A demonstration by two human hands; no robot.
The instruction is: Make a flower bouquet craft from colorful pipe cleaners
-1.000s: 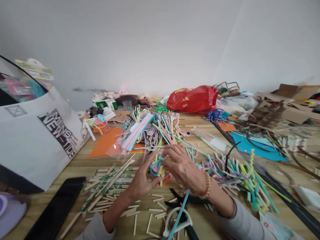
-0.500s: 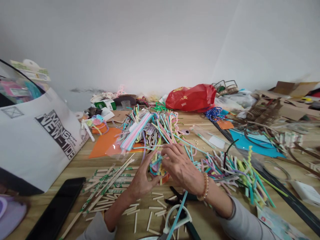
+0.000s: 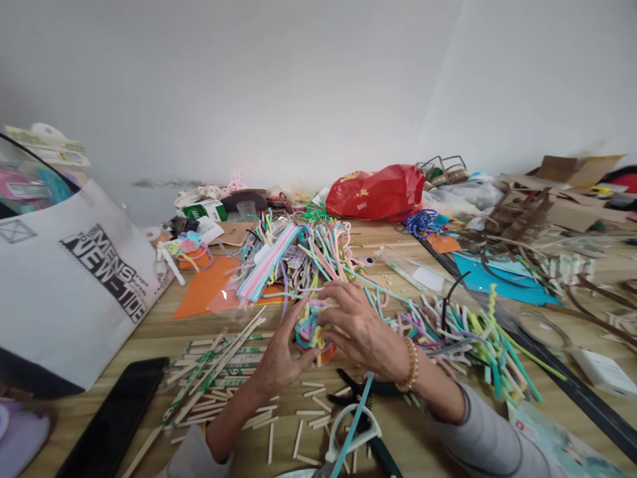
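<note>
Between my hands is a small craft piece of coiled pastel pipe cleaners [image 3: 309, 325], blue, lilac and yellow, with an orange base. My left hand [image 3: 281, 355] cups its left side, thumb along the near edge and fingers behind. From the right, my right hand [image 3: 361, 325] bends over it, fingertips curled onto the yellow part. The fingers partly hide the piece. Just below my right hand lie black-handled pliers [image 3: 381, 451] and white-handled scissors [image 3: 355, 425], with a blue pipe cleaner [image 3: 355, 421] across them.
A heap of pipe cleaners [image 3: 298, 259] lies ahead, another pile [image 3: 478, 345] to the right. Wrapped chopsticks [image 3: 223, 362] and cut stick pieces [image 3: 311, 415] lie nearer. A black phone [image 3: 117, 418] and a white bag [image 3: 74, 279] are at left, a red bag [image 3: 375, 192] at the back.
My right hand's fingers have shifted slightly and more of the pipe-cleaner piece shows between my hands. The left hand keeps its hold. The whole view has moved a little.
</note>
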